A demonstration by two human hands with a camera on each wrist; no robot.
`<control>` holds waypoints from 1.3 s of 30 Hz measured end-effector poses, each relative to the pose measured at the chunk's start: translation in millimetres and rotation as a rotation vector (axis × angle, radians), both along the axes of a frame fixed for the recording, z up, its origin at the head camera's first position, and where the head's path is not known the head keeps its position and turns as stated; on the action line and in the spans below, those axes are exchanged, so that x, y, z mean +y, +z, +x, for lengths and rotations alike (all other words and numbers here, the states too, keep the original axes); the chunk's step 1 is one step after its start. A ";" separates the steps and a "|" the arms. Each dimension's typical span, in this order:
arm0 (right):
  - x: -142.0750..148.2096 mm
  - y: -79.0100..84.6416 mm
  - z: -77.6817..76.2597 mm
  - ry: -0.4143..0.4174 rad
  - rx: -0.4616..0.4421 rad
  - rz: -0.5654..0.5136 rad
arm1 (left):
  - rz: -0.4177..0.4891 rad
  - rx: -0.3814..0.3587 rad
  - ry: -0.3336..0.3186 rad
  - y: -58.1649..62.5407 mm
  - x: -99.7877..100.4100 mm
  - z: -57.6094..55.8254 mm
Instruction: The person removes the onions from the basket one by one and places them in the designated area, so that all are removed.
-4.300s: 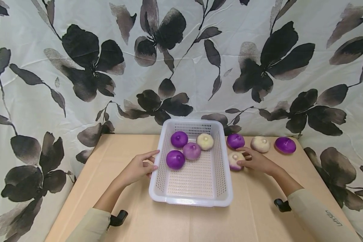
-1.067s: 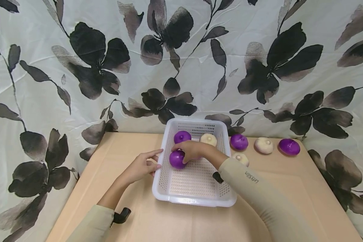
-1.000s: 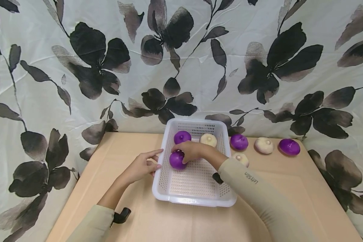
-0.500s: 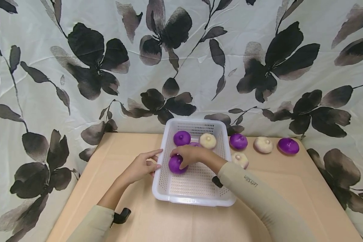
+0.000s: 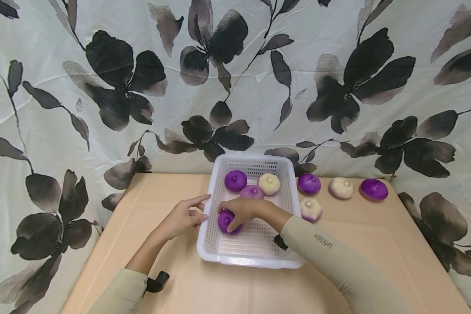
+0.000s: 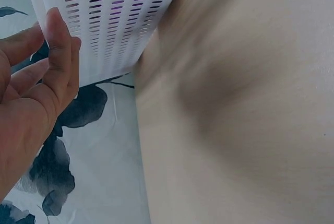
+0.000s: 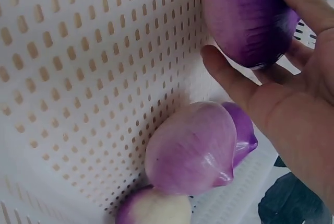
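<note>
A white perforated plastic basket [image 5: 255,259] stands on the table with several turnips inside. My right hand [image 5: 243,211] reaches into it, thumb and fingers curled round a glossy purple turnip [image 5: 225,223] near the left wall; the right wrist view shows that held turnip [image 7: 250,18] between thumb and fingers. Behind it sit a paler purple turnip [image 5: 252,192], a dark purple turnip [image 5: 235,180] and a cream-white turnip [image 5: 269,183]. My left hand [image 5: 183,220] rests with extended fingertips on the basket's left rim; in the left wrist view its fingers [image 6: 57,51] lie against the wall.
Right of the basket, on the table [image 5: 361,253], are a white-and-purple turnip [image 5: 311,209], a purple turnip [image 5: 309,184], a white turnip [image 5: 341,188] and another purple turnip [image 5: 374,189]. A floral cloth [image 5: 259,87] hangs behind the table.
My right hand left the white-and-purple turnip outside and reached into the basket. It has moved the gripped purple turnip toward the basket's near end. The left hand stays at the rim.
</note>
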State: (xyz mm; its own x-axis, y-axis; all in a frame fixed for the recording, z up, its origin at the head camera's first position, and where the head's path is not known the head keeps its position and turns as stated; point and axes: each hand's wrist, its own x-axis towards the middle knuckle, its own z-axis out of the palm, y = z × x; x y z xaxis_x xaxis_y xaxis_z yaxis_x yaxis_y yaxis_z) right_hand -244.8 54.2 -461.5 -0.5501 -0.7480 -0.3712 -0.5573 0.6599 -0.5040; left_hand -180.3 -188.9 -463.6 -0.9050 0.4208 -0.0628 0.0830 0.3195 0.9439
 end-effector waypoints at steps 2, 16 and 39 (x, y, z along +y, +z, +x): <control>0.0 -0.4 0.9 -0.005 -0.004 -0.009 | -0.008 0.001 0.002 1.0 0.4 0.8; 9.4 1.7 4.8 -0.002 -0.013 -0.020 | -0.007 0.007 -0.010 2.4 3.0 2.3; 67.1 68.6 19.6 -0.098 0.071 -0.152 | -0.022 0.006 0.012 1.3 3.2 1.2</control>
